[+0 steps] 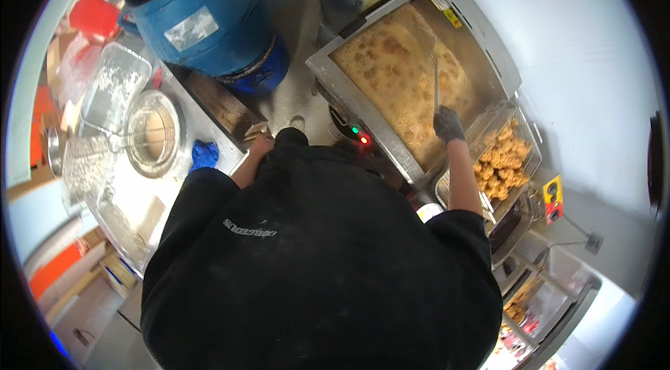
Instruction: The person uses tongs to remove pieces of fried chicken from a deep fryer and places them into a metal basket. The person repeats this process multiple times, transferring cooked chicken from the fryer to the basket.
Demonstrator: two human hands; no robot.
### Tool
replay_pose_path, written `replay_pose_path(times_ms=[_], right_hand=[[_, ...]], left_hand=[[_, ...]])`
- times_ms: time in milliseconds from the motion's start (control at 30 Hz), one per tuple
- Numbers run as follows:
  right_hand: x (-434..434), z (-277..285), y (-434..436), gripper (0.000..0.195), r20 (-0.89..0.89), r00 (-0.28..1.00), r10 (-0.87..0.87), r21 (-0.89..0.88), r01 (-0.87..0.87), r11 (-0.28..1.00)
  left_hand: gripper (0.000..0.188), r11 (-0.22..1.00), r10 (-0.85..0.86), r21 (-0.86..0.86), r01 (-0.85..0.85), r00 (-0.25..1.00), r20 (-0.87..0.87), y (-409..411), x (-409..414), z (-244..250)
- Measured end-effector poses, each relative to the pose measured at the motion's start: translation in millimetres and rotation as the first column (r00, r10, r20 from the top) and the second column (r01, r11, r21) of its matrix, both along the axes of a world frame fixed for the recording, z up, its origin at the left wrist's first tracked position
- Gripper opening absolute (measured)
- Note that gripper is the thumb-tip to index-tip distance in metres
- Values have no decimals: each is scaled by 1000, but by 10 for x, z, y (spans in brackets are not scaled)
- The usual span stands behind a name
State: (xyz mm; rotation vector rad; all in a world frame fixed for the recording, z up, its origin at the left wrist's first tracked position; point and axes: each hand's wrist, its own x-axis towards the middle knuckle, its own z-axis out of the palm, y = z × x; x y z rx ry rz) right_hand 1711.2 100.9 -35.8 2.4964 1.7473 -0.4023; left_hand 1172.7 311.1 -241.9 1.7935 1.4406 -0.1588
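My right hand (448,124), in a dark glove, grips the handle of a long metal utensil (436,77) with a narrow, fork-like head. The utensil reaches over a deep fryer (362,111), where bubbling, foamy oil (387,77) surrounds browning pieces of food. Beside my right forearm, a wire fry basket (537,153) holds a heap of golden fried pieces (502,161), probably chicken. My bare left hand (260,145) is low by the corner of the counter (230,153). Its fingers are partly hidden, and whether they hold anything is unclear.
A blue plastic drum (225,30) stands ahead on the left. The left counter holds a metal bowl (180,134) of pale liquid, a wire strainer (141,138), a floury clear tub (118,74) and a blue crumpled item (204,154). Fried food (518,302) lies in a unit at lower right.
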Motion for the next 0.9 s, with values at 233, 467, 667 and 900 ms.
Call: replay_pose_path(times_ms=[233,467,667,900], right_hand=[[743,-489,-320,22,204,852,482,-455,-354,817],[919,-355,-140,26,-468,882,-51,-313,-111,943],[971,-167,-104,25,-575,808,127,-114,-233,966],[749,-18,38,19,-697,467,-544,-513,205,834]], left_hand=[[28,967,219,-120,-223,975,-46,-88,-210,-49],[32,977,177,-103,-184,981,-74,-142,-191,47],[33,988,129,-81,-134,989,-69,-180,-312,19],[32,947,303,-73,-313,945,-119,-293,-414,221]])
